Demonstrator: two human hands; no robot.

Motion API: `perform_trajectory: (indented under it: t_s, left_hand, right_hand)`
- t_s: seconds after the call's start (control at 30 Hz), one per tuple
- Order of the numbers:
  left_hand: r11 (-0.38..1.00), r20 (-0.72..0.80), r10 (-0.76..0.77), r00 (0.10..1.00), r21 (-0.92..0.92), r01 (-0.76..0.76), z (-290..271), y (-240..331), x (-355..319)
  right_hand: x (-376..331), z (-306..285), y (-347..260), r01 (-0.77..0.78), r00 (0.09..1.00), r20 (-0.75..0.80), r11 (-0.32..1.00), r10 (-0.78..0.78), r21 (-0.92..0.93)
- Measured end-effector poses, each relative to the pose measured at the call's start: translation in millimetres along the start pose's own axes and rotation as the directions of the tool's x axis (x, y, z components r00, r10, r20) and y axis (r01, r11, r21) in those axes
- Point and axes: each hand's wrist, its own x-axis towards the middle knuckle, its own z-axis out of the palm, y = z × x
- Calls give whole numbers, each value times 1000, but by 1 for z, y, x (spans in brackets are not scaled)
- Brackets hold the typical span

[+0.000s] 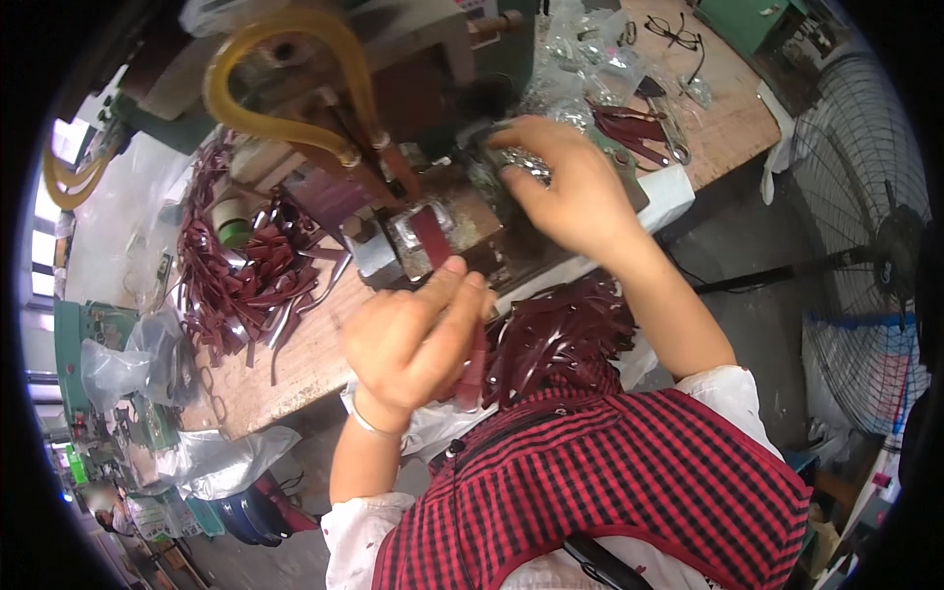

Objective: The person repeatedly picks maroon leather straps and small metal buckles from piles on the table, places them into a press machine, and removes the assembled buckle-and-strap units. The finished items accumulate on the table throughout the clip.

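Note:
A dark red strap (433,238) lies across the small metal bed (398,240) of a bench press (472,208). My left hand (418,339) pinches it close to the bed, and its lower part hangs below the fingers. To the right of the press bed, my right hand (575,187) reaches over a heap of small shiny metal pieces (531,165). Its thumb and fingers are curved and apart, and I see nothing held between them. Many similar straps (560,339) are bunched at the bench edge in front of me.
A tangled pile of dark red straps (246,285) covers the bench's left side beside a tape roll (231,222). A yellow hose (231,74) loops above the press. At the back right are scissors (673,138), glasses (674,37) and plastic bags (580,59). A fan (885,246) stands right.

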Motion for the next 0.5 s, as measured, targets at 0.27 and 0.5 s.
perform_trajectory:
  t_s: [0.27, 0.5]
  left_hand:
    - [987, 64, -150, 987, -52, 153, 13, -1, -37]
    - [973, 100, -207, 973, -80, 216, 14, 14, -20]
  right_hand:
    - [-48, 1, 103, 24, 994, -95, 940, -60, -339]
    - [-45, 4, 105, -56, 998, -50, 909, 39, -414]
